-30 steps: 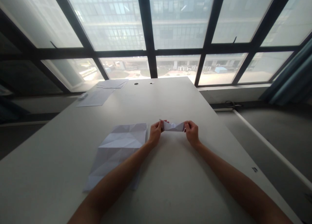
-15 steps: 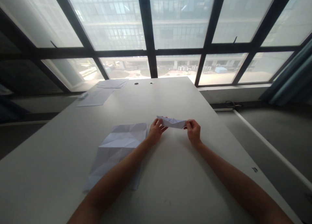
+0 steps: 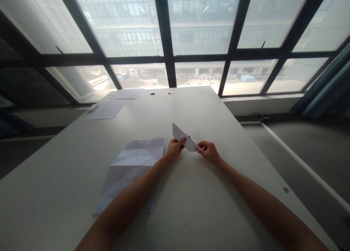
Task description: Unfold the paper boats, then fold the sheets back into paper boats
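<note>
A small piece of folded white paper, pointed at its upper left end, is held tilted above the white table. My left hand pinches it near the middle, thumb on the front face. At its lower right end, the fingertips of my right hand grip a corner. Beside and partly under my left forearm lies a larger creased sheet of white paper, opened out on the table.
Flat sheets of paper lie at the table's far left, with a small pale object by their edge. Two round holes are near the far end. A small dark mark shows near the right edge. Large windows stand beyond.
The folded paper has gone from nearly level to slanting down to the right. My left hand has shifted its grip toward the middle; my right hand has moved left and lower.
</note>
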`<control>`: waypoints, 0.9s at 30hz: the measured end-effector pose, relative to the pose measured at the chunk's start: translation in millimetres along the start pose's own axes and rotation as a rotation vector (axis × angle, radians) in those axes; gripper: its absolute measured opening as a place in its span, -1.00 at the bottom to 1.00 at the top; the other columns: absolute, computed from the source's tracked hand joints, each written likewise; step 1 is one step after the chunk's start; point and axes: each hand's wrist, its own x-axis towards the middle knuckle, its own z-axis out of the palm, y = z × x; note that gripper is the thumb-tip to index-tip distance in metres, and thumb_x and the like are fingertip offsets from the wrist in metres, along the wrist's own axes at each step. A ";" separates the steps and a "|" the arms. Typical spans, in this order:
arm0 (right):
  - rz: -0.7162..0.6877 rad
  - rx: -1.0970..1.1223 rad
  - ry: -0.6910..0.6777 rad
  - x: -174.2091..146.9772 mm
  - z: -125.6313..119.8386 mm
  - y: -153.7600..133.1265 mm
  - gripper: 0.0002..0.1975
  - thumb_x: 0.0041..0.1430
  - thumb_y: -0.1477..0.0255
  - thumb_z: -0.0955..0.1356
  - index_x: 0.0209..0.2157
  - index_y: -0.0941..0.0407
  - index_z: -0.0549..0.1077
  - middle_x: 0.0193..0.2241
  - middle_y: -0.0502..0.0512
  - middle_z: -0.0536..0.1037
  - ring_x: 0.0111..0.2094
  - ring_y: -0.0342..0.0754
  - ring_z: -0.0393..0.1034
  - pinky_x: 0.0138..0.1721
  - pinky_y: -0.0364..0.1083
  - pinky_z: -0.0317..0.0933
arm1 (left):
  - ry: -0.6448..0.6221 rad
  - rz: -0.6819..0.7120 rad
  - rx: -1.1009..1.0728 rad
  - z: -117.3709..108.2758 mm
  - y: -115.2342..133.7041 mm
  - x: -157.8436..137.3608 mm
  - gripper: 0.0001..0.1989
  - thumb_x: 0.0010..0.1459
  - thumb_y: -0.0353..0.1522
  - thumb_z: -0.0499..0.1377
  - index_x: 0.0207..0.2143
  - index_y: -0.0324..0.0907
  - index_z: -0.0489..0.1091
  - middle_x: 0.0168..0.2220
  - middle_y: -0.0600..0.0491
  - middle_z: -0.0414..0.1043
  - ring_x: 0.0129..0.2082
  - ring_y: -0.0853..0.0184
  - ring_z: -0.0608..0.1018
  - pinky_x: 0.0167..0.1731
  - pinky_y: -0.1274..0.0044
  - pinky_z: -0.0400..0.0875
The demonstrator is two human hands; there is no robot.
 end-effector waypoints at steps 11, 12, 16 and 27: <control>-0.002 -0.020 -0.077 -5.6 6.7 -0.9 -0.53 0.18 0.11 0.32 -0.66 0.14 0.30 -0.65 -0.07 0.19 -0.57 -0.19 0.02 -0.54 -0.16 -0.10 | -0.240 0.020 0.397 10.3 0.6 -16.3 -0.59 -0.10 -0.26 0.43 -0.19 -0.30 0.59 -0.18 -0.14 0.60 -0.19 0.15 0.60 -0.07 0.37 0.43; 0.009 -0.010 -0.072 -5.6 7.2 0.1 -0.52 0.17 0.11 0.32 -0.66 0.14 0.29 -0.65 -0.07 0.18 -0.57 -0.19 0.02 -0.54 -0.16 -0.10 | -0.236 0.019 0.407 10.8 0.8 -16.5 -0.59 -0.10 -0.26 0.43 -0.19 -0.30 0.60 -0.19 -0.14 0.61 -0.20 0.15 0.60 -0.08 0.37 0.44; 0.028 -0.012 -0.059 -5.6 8.3 3.2 -0.54 0.18 0.11 0.30 -0.64 0.14 0.32 -0.64 -0.06 0.19 -0.56 -0.18 0.02 -0.53 -0.16 -0.08 | -0.221 0.012 0.450 13.6 2.9 -18.2 -0.63 -0.09 -0.25 0.42 -0.25 -0.30 0.61 -0.26 -0.11 0.61 -0.27 0.19 0.61 -0.16 0.41 0.45; -0.035 -0.052 -0.197 -6.0 6.4 -5.2 -0.66 0.19 0.28 0.27 -0.62 0.12 0.28 -0.62 -0.07 0.22 -0.54 -0.17 0.05 -0.49 -0.17 -0.05 | -0.105 -0.066 0.381 20.9 10.3 -23.8 -0.66 -0.08 -0.20 0.42 -0.39 -0.34 0.60 -0.41 -0.10 0.59 -0.48 0.30 0.54 -0.46 0.53 0.38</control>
